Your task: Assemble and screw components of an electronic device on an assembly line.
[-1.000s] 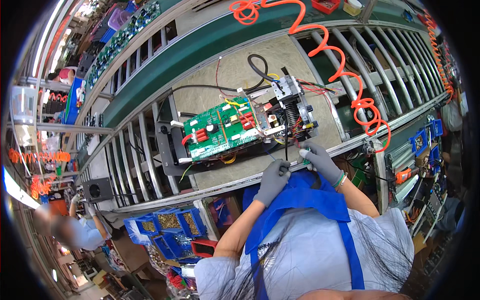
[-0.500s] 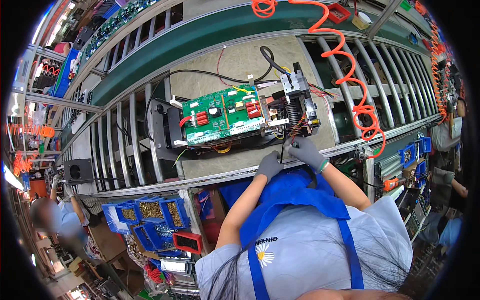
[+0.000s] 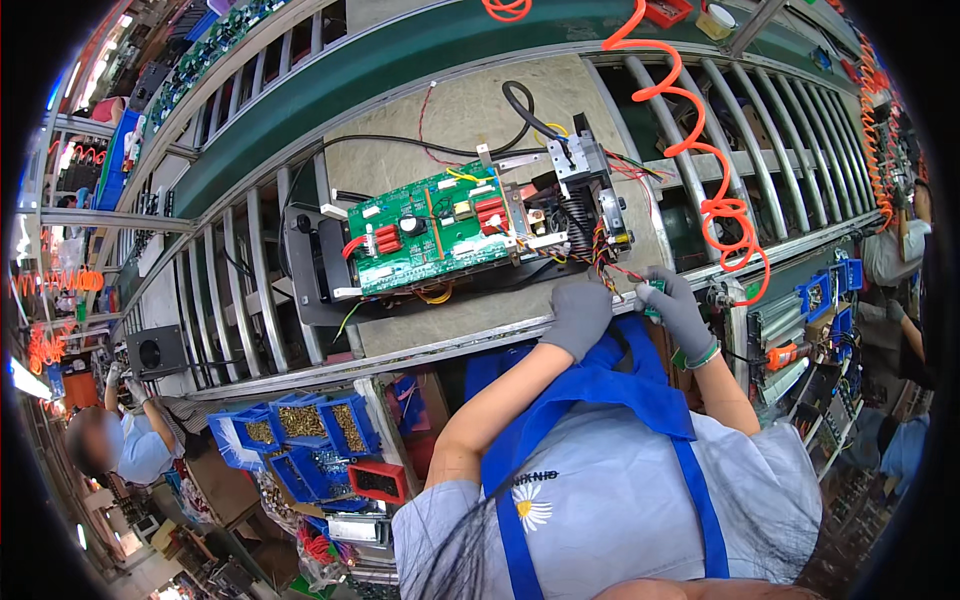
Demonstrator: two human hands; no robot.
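A machine with its cover off lies on the board in front of me, with a green circuit board [image 3: 432, 225] on top and a black wire feeder with a coiled spring [image 3: 578, 222] at its right end. Loose coloured wires [image 3: 604, 262] run from the feeder down toward my hands. My right hand [image 3: 683, 315], in a grey glove, is closed on a small green circuit board [image 3: 654, 298] with red wires leading to it. Beside it, over the bench edge, my gloved left hand [image 3: 580, 316] has its fingers curled by the wires; what they hold is hidden.
A worn grey board [image 3: 420, 335] carries the machine, with metal rollers [image 3: 262, 270] on both sides. An orange coiled hose [image 3: 722, 208] hangs at the right. Blue bins of screws [image 3: 300, 420] and a red bin [image 3: 378, 482] stand below left. Another person [image 3: 135, 440] works at far left.
Both hands have shifted right, and my right hand now shows the small green board away from the feeder. The machine appears slightly further left in view.
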